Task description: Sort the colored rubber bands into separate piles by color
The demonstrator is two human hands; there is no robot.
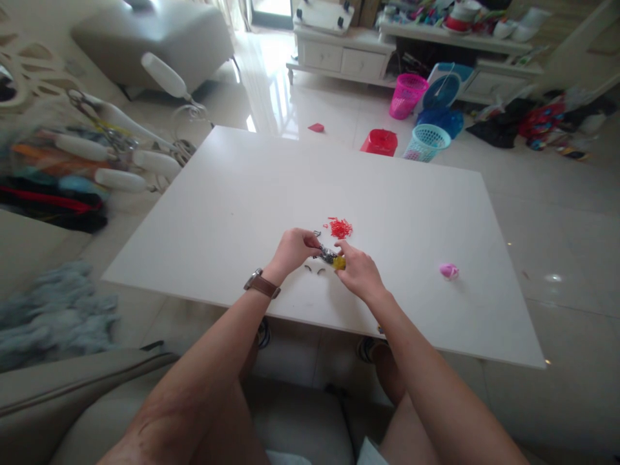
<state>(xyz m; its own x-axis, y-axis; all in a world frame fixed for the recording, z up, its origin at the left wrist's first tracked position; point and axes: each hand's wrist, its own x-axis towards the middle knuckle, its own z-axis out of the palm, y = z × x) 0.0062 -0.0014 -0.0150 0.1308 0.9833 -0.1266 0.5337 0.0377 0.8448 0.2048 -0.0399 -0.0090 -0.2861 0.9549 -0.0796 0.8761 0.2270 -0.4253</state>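
Over the white table [232, 174] my two hands meet at a small black-and-silver thing with a yellow end [339, 263]; its kind is too small to make out. My left hand [293, 253], with a brown-strapped watch at the wrist, pinches its dark end. The fingers of my right hand [359, 271] close around the yellow end. Just beyond them lies a heap of tiny red pieces [341, 228]. A small black piece [317, 233] rests beside my left fingertips, and two thin dark curved bits [320, 271] lie nearer to me.
A pink-purple object [449, 271] sits on the table's right side. Past the far edge stand a red container [380, 142], a light-blue basket [426, 142] and a pink basket [407, 95]. A white metal stand [165, 76] is at the left.
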